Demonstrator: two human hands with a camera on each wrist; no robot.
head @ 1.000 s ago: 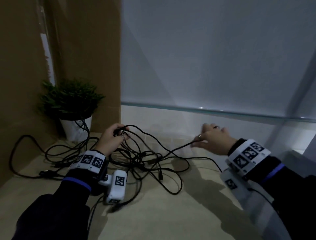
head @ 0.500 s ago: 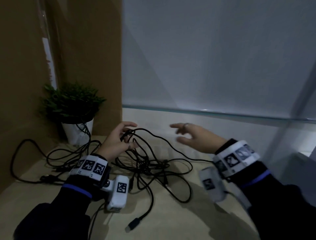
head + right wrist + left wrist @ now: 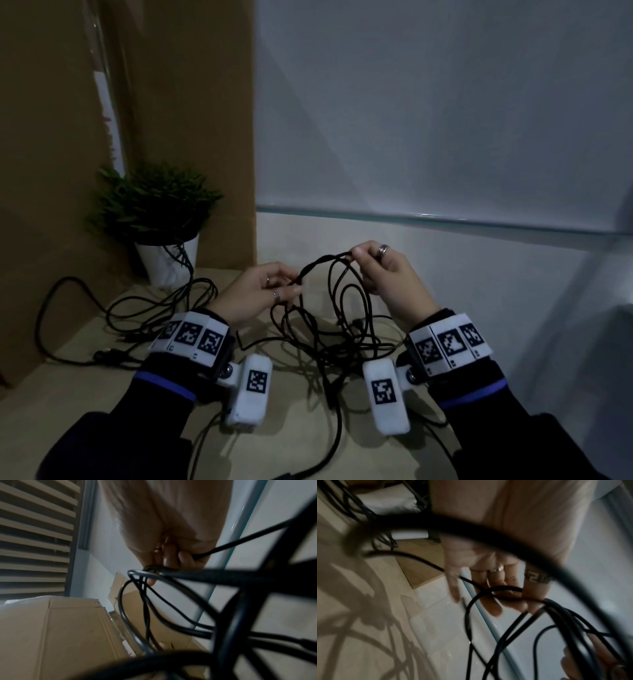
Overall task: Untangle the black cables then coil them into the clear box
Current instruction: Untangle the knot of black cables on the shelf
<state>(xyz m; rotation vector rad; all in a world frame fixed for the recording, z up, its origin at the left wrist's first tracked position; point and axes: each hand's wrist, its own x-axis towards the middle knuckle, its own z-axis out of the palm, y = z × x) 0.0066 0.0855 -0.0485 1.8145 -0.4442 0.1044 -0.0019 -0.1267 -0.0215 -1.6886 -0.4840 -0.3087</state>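
A tangle of black cables (image 3: 329,329) lies on the pale tabletop, with several loops lifted between my hands. My left hand (image 3: 263,291) pinches a bunch of strands at its fingertips. My right hand (image 3: 383,270), higher and to the right, pinches the top of the lifted loops. In the left wrist view the black cables (image 3: 513,592) cross the fingers (image 3: 534,588) of that hand. In the right wrist view curled fingers (image 3: 171,559) grip the black cables (image 3: 154,569). No clear box shows in any view.
A small green plant in a white pot (image 3: 164,263) stands at the back left, with cable strands (image 3: 68,318) trailing past it. Brown cardboard (image 3: 171,102) rises behind it. A glass edge (image 3: 445,219) and a white wall close the back.
My right hand swung left from the table's right side and took hold of the cable loops. Both hands rose, lifting part of the tangle off the table.
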